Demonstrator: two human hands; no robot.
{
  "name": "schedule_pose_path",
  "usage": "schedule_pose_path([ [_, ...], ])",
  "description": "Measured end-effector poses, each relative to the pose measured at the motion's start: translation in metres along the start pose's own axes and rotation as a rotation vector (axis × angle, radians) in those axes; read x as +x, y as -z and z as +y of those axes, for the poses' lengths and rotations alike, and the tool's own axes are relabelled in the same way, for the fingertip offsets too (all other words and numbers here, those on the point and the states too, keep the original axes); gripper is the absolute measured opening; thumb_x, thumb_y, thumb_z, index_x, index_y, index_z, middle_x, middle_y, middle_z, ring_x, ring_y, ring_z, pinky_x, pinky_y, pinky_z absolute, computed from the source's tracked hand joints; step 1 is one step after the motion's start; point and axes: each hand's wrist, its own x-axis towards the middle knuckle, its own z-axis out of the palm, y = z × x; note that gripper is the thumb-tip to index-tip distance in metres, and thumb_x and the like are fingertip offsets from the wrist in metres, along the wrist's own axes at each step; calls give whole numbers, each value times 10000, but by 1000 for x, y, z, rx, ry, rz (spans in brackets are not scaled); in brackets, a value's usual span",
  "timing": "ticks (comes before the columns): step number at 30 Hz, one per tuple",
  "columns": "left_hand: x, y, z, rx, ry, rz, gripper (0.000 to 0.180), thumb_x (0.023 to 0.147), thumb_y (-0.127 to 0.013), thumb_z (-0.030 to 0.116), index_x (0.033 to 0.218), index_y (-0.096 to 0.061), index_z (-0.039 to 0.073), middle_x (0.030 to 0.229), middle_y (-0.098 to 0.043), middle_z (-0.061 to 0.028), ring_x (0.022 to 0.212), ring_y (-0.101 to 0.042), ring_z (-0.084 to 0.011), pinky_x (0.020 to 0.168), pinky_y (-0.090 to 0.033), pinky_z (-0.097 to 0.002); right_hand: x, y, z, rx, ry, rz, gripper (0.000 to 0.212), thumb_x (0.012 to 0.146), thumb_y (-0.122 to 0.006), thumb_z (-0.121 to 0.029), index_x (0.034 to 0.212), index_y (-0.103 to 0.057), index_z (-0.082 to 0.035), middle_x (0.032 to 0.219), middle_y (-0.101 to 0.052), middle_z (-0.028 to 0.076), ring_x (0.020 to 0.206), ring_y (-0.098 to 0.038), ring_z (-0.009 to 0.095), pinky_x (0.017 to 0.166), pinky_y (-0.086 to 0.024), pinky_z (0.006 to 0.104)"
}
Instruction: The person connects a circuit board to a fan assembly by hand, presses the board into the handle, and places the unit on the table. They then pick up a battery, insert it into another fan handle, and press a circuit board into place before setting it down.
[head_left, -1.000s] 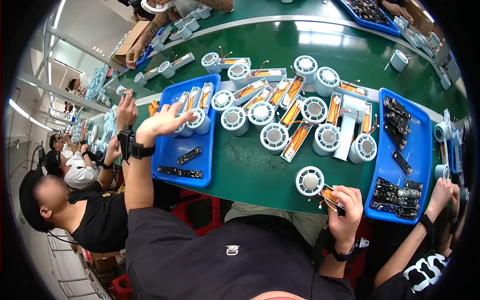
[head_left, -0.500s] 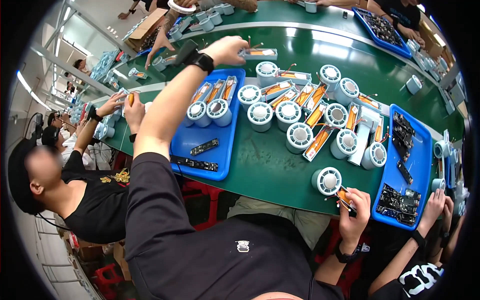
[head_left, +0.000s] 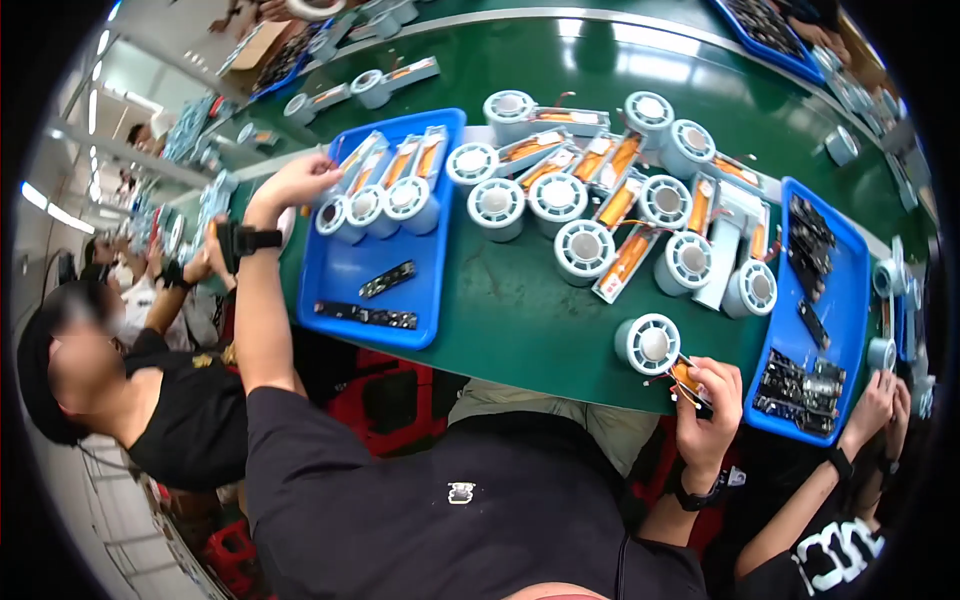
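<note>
My left hand [head_left: 298, 184] is at the far left corner of a blue tray [head_left: 395, 330], its fingers bent together beside the leftmost light-blue housing [head_left: 362, 170]. Whether they grip it is hidden. Three such housings with round slotted heads and orange packs in their handles lie in this tray, along with black circuit boards [head_left: 387, 279]. My right hand [head_left: 708, 405] is closed around the handle end of another light-blue housing [head_left: 650, 344] near the table's front edge. An orange battery pack [head_left: 684, 375] and thin loose wires show by its fingers; the palm hides the rest.
Several more housings [head_left: 583, 250] cover the middle of the green table [head_left: 500, 335]. On the right, a second blue tray [head_left: 850, 300] holds many circuit boards. Co-workers sit close on both sides. More housings [head_left: 370, 88] lie on the far green strip.
My left hand has come back from a housing on the far strip to the left tray. That housing now lies farther left. My right hand keeps its hold; the view has shifted slightly.
</note>
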Motion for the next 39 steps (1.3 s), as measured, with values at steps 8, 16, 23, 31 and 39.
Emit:
schedule_pose_path([
  [8,-11,-17,-9,-631,148,11,576,1093,-461,531,1270,-698,37,955,-630,-1,902,-576,-118,848,-449,-258,5,-4,-1,15,23,19,491,698,-782,84,1164,-685,-38,1075,-734,122,918,-645,308,791,-536,399],
  [16,-3,-14,-1,-571,-386,870,377,1097,-542,264,1250,-671,-56,1235,-701,-124,1155,-641,-171,990,-507,-302,-7,-26,-36,-126,-44,48,640,700,-811,45,1310,-622,-3,1086,-720,145,904,-640,316,772,-541,407],
  [23,-149,-63,122,-376,-355,698,235,1056,-563,97,1221,-669,-34,1211,-703,-142,1084,-674,-208,966,-523,-327,4,-20,-51,-51,-13,10,596,725,-853,-14,1285,-649,1,1120,-691,163,901,-639,310,748,-534,390],
  [31,-176,-163,76,64,-241,414,448,846,-701,-9,1283,-610,39,1131,-614,-153,1093,-595,-342,995,-463,-381,13,-10,-32,78,207,-87,282,781,-819,9,1054,-747,13,978,-730,126,824,-662,269,694,-530,337],
  [39,-153,-162,75,-83,-216,391,370,855,-722,22,1205,-604,7,1090,-605,-140,1007,-577,-301,913,-475,-383,22,0,-18,185,106,-62,244,782,-797,44,1018,-755,-1,922,-741,128,733,-659,244,648,-523,326],
])
